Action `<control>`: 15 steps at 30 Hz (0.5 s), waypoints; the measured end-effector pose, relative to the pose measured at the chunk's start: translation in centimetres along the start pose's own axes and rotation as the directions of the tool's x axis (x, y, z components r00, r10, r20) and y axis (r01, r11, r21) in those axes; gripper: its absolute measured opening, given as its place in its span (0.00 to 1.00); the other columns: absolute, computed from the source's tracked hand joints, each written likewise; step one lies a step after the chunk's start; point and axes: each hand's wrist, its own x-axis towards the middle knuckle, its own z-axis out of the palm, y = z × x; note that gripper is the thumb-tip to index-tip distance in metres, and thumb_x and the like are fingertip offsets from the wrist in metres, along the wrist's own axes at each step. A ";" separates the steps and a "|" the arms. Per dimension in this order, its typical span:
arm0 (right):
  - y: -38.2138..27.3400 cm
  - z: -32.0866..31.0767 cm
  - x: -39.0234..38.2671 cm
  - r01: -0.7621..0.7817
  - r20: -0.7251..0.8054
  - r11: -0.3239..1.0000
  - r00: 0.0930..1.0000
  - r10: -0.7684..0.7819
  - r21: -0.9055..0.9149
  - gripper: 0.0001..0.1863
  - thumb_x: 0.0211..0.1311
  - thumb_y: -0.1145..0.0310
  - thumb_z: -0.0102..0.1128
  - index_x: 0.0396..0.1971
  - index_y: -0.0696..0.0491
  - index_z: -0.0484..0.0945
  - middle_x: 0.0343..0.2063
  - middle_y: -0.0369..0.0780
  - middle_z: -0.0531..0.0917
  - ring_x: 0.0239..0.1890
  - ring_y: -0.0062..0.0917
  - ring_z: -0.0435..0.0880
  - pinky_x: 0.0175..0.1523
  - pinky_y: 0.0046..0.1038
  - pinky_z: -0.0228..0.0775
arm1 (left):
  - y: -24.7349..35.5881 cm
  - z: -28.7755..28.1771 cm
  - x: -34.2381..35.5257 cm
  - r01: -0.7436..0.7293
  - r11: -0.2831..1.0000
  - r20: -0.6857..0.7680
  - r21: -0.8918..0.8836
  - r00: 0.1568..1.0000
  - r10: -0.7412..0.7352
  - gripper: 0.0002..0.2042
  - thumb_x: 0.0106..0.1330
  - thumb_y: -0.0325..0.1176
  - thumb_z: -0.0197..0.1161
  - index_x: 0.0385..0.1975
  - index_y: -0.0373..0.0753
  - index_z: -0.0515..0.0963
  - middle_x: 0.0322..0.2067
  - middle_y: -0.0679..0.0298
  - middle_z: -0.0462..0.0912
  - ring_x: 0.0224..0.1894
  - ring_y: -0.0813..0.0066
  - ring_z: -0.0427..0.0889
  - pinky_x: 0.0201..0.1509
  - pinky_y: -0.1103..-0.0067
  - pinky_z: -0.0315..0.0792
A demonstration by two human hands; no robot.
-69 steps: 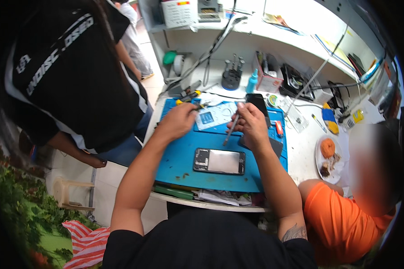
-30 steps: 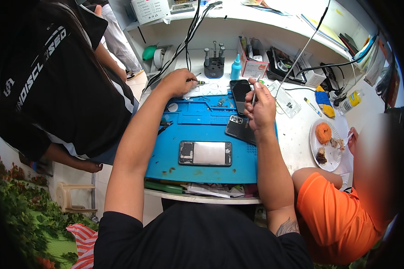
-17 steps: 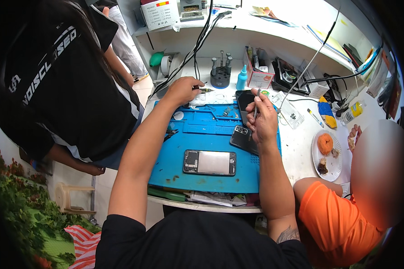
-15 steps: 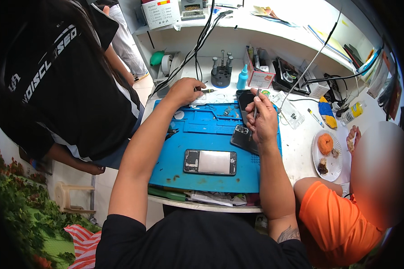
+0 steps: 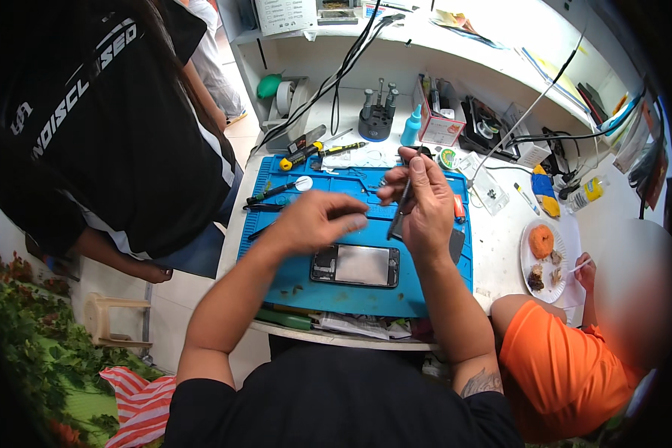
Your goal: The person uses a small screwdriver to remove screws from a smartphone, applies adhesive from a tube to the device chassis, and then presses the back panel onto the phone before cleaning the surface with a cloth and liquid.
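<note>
We hold our right hand (image 5: 425, 205) raised over the blue repair mat (image 5: 284, 280), and its fingers are closed around a thin dark tool, probably tweezers (image 5: 402, 205), which points down and a little to the left. We grip it high like a pen, so the tip stays free for fine work. Our left hand (image 5: 317, 220) hovers just beside it, fingers loosely curled with the fingertips stretched toward the tool tip; we cannot tell if it pinches some small part. The opened smartphone (image 5: 356, 265) lies flat on the mat directly below both hands, near our body, with its long side toward us, so both hands reach it easily.

Beyond the left hand, at the far edge of the mat, some screwdrivers with yellow and black handles (image 5: 313, 153) lie in reach. Farther behind the right hand stand a round tool holder (image 5: 375, 119) and a small turquoise bottle (image 5: 412, 127) on the white table (image 5: 500, 254). To the right of the right hand, well apart, a plate with food (image 5: 543, 254) stands in front of a person in an orange shirt (image 5: 567, 366). On the left a person in a black shirt (image 5: 104, 127) stands near the table.
</note>
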 end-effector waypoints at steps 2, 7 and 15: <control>0.2 0.3 -0.8 0.067 0.036 0.998 0.997 -0.067 0.012 0.22 0.91 0.59 0.55 0.67 0.63 0.78 0.43 0.46 0.91 0.44 0.36 0.96 0.53 0.36 0.91 | 0.6 3.6 -0.8 -0.004 0.993 -0.035 -0.120 0.999 0.000 0.18 0.75 0.37 0.77 0.57 0.32 0.90 0.48 0.56 0.96 0.48 0.72 0.93 0.56 0.72 0.85; 0.8 -0.6 -3.6 0.169 0.008 0.976 0.985 -0.170 -0.139 0.23 0.90 0.61 0.59 0.70 0.64 0.77 0.47 0.46 0.91 0.49 0.34 0.95 0.57 0.33 0.88 | 1.9 4.2 -2.3 -0.029 0.988 -0.119 0.155 0.992 0.048 0.13 0.75 0.34 0.76 0.54 0.34 0.91 0.46 0.56 0.95 0.49 0.66 0.93 0.57 0.71 0.84; -0.2 -5.1 -3.7 0.163 0.047 0.772 0.984 -0.171 -0.614 0.18 0.87 0.59 0.65 0.36 0.57 0.85 0.28 0.31 0.83 0.34 0.14 0.79 0.41 0.20 0.71 | -3.3 -8.5 6.7 0.071 0.686 -0.159 0.724 0.985 0.066 0.14 0.70 0.36 0.77 0.51 0.39 0.93 0.49 0.53 0.94 0.52 0.52 0.92 0.58 0.66 0.82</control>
